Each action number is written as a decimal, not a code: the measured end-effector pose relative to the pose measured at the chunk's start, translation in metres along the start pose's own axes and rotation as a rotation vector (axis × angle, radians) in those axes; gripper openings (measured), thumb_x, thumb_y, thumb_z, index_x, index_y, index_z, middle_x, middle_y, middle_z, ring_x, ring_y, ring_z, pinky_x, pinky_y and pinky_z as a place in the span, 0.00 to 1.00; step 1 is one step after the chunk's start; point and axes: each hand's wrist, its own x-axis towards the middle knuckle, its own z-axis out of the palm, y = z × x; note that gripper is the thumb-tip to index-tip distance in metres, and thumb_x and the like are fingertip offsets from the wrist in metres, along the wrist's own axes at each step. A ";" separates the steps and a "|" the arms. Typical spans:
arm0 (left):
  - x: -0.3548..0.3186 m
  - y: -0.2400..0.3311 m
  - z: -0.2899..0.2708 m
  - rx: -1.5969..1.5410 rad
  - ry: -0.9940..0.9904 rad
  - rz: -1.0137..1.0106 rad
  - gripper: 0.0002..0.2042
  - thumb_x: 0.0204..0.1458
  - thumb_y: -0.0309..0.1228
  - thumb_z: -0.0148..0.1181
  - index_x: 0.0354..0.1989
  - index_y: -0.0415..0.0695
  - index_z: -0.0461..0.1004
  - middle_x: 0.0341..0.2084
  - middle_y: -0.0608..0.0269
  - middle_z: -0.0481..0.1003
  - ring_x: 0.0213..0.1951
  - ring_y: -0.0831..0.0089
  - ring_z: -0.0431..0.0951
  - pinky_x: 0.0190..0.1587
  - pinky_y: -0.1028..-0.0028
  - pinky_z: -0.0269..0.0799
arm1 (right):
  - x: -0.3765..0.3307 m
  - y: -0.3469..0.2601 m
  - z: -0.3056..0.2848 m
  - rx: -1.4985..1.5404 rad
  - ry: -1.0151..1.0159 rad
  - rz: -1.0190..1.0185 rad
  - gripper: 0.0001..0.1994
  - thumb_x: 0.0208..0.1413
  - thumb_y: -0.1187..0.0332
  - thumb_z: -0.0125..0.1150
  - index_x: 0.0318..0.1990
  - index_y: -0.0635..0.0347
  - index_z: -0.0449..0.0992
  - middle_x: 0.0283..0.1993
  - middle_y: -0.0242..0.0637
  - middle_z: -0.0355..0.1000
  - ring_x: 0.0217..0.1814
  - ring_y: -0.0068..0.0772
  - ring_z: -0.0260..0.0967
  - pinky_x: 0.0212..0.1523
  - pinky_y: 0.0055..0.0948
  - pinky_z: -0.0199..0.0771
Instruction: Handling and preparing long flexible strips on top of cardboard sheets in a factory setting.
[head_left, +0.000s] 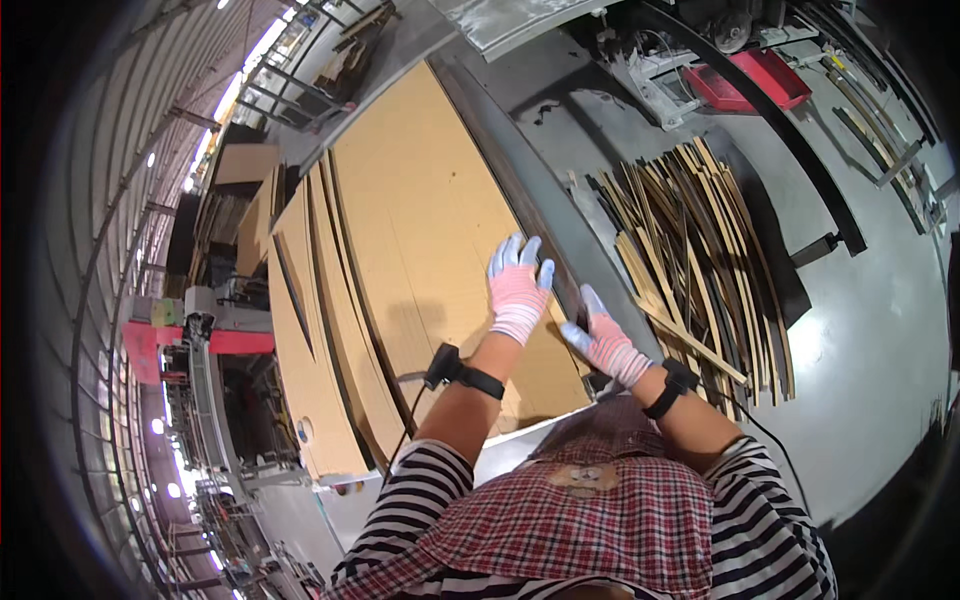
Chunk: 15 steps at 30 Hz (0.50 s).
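A wide tan board [420, 190], dark along its edge, lies on the table in front of me. My left hand [517, 290], in a striped glove with pale blue fingertips, rests on the board close to its right edge, fingers stretched and slightly spread. Just beyond that edge is my right hand [608, 342], gloved alike. Its thumb and forefinger are apart, with nothing visible between them; its other fingers are partly hidden. Narrower tan boards [318, 400] lie side by side along the left of the wide one.
A heap of long thin strips [700, 260], tan and dark, lies on the floor to the right. Behind it are a red tray [748, 82] and a curved black bar [790, 140]. More boards [250, 225] are stacked at the left, near red-painted machinery [145, 350].
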 end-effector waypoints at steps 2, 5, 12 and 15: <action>0.001 -0.002 0.001 -0.002 0.032 0.001 0.22 0.52 0.43 0.57 0.54 0.47 0.69 0.58 0.47 0.64 0.59 0.49 0.62 0.62 0.55 0.56 | 0.004 0.016 0.014 0.334 0.001 0.095 0.38 0.58 0.49 0.54 0.65 0.70 0.53 0.68 0.57 0.53 0.72 0.49 0.47 0.69 0.35 0.46; -0.003 -0.004 -0.011 -0.195 0.093 0.102 0.22 0.52 0.41 0.58 0.53 0.43 0.69 0.52 0.46 0.69 0.56 0.48 0.66 0.60 0.56 0.59 | -0.018 0.064 0.003 0.252 0.042 -0.172 0.28 0.64 0.53 0.46 0.63 0.69 0.59 0.64 0.48 0.61 0.68 0.38 0.55 0.67 0.32 0.52; -0.099 -0.048 -0.097 -0.501 -0.130 0.080 0.24 0.57 0.42 0.52 0.59 0.42 0.63 0.58 0.45 0.64 0.60 0.50 0.62 0.62 0.58 0.58 | -0.089 0.098 -0.005 0.694 0.349 0.261 0.28 0.64 0.52 0.44 0.64 0.64 0.57 0.57 0.46 0.63 0.54 0.40 0.68 0.55 0.35 0.69; -0.178 -0.137 -0.144 -0.385 -0.034 -0.022 0.24 0.55 0.41 0.56 0.57 0.41 0.66 0.55 0.46 0.67 0.57 0.52 0.66 0.60 0.60 0.61 | -0.125 0.083 0.001 0.540 0.619 0.226 0.25 0.64 0.55 0.47 0.63 0.61 0.60 0.55 0.43 0.66 0.52 0.34 0.68 0.53 0.30 0.69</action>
